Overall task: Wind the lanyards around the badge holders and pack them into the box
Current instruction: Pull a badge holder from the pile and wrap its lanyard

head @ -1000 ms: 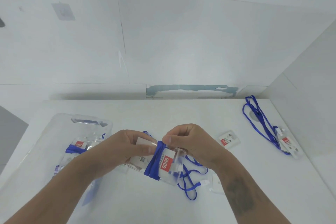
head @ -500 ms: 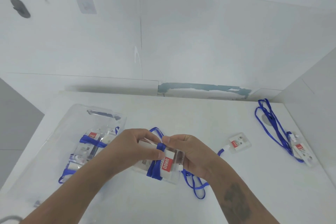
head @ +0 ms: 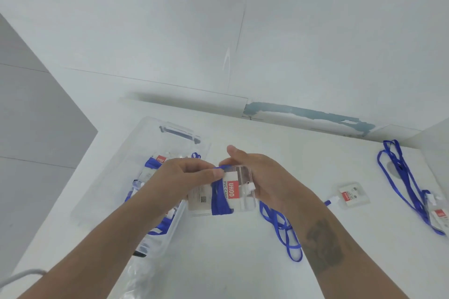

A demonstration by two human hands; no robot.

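Above the white table (head: 218, 262), just right of the clear plastic box (head: 136, 160), holding a transparent badge holder (head: 239, 192) between both hands. Gripping its left end with the left hand (head: 184, 177), thumb pressing the blue lanyard (head: 220, 198) against the holder's top edge where the wound band crosses it. Cupping the right end with the right hand (head: 262, 177), fingers curled behind the plastic and the index finger lifting free above it; whether that hand is also pinching the strap, impossible to tell. Lying with its long axis left to right across the body, the holder, and wrapping across the short way near the middle, the band. Trailing from under the right wrist down onto the table, the loose tail of lanyard (head: 284, 230), so probably feeding the next turn from the right side while anchoring with the left thumb. Sitting nearer the left hand, the box, with several wrapped holders (head: 156, 162) already inside, so likely dropping the finished bundle leftward. Waiting further right on the table, a second badge holder (head: 352, 196) and, near the right edge, a third holder with tangled lanyard (head: 401, 177).
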